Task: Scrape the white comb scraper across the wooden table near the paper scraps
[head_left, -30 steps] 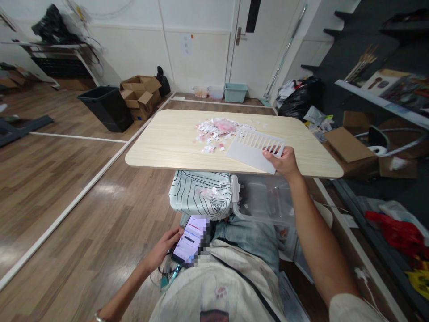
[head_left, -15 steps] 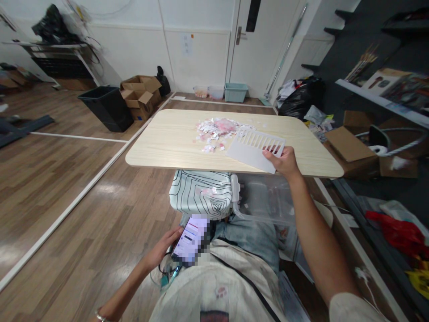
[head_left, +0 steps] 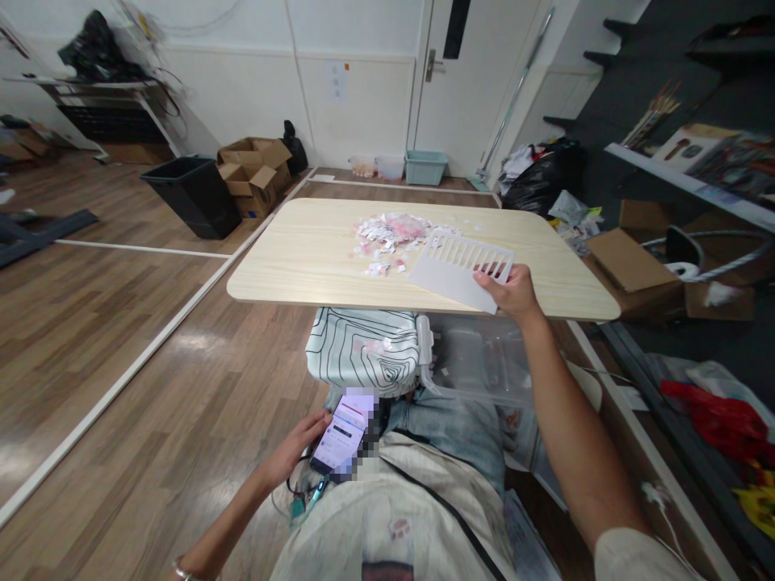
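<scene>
My right hand [head_left: 513, 292] grips the near corner of a white slotted plastic board [head_left: 458, 272] that lies flat on the light wooden table [head_left: 303, 258]. Just beyond the board's far edge is a heap of pink and white paper scraps [head_left: 391, 233]. My left hand [head_left: 295, 449] is down at my lap, fingers wrapped round a phone [head_left: 340, 436] with its screen lit. A cable hangs from the phone's lower end.
A white cushion with black lines [head_left: 362, 349] and a clear plastic bin [head_left: 484, 359] sit under the table. A black bin [head_left: 192, 194] and cardboard boxes [head_left: 254, 173] stand on the floor at left. Black bags, boxes and shelves crowd the right side.
</scene>
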Available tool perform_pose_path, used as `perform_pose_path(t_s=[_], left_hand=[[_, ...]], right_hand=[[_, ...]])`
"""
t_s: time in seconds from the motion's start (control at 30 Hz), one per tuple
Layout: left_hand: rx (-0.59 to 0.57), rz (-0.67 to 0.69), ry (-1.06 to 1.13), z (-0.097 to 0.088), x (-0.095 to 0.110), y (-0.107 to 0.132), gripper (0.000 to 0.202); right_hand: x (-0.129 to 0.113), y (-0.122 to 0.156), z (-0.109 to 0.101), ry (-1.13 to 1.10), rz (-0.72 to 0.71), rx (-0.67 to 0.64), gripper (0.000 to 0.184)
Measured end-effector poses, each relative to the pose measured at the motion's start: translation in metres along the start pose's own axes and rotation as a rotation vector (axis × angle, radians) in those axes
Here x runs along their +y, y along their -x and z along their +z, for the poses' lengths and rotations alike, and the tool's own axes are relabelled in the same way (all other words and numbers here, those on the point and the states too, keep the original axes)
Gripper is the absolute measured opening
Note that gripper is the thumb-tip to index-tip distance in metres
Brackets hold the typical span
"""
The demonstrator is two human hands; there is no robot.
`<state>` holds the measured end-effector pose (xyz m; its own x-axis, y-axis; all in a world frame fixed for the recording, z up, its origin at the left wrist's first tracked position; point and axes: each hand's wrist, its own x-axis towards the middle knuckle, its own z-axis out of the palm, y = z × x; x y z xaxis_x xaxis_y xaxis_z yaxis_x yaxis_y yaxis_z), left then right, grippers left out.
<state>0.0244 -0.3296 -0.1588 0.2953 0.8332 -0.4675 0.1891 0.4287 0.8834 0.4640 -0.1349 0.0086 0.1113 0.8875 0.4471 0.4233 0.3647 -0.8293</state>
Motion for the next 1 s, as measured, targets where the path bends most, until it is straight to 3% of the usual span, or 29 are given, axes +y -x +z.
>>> perform_pose_path(t_s=[0.13, 0.47, 0.57, 0.67, 0.83, 1.0], left_hand=[[-0.002, 0.017, 0.060, 0.006, 0.009, 0.002, 0.045], [-0.030, 0.005, 0.111, 0.006, -0.003, -0.008, 0.049], [0.030, -0.003, 0.063, -0.002, -0.012, -0.006, 0.049], [0.075, 0.012, 0.020, -0.012, -0.027, -0.004, 0.063], [0.002, 0.088, -0.071, -0.024, -0.050, -0.007, 0.072], [-0.019, 0.130, -0.105, -0.030, -0.059, -0.009, 0.076]], right_hand=[[-0.003, 0.000, 0.000, -0.005, 0.006, -0.002, 0.032], [-0.002, 0.001, 0.000, 0.015, 0.000, -0.015, 0.033], [-0.002, 0.001, 0.000, 0.012, 0.008, -0.016, 0.034], [-0.003, 0.002, 0.000, 0.003, 0.017, -0.011, 0.035], [-0.003, 0.002, 0.000, -0.001, 0.022, -0.005, 0.032], [-0.002, 0.001, 0.000, 0.003, 0.017, -0.015, 0.029]])
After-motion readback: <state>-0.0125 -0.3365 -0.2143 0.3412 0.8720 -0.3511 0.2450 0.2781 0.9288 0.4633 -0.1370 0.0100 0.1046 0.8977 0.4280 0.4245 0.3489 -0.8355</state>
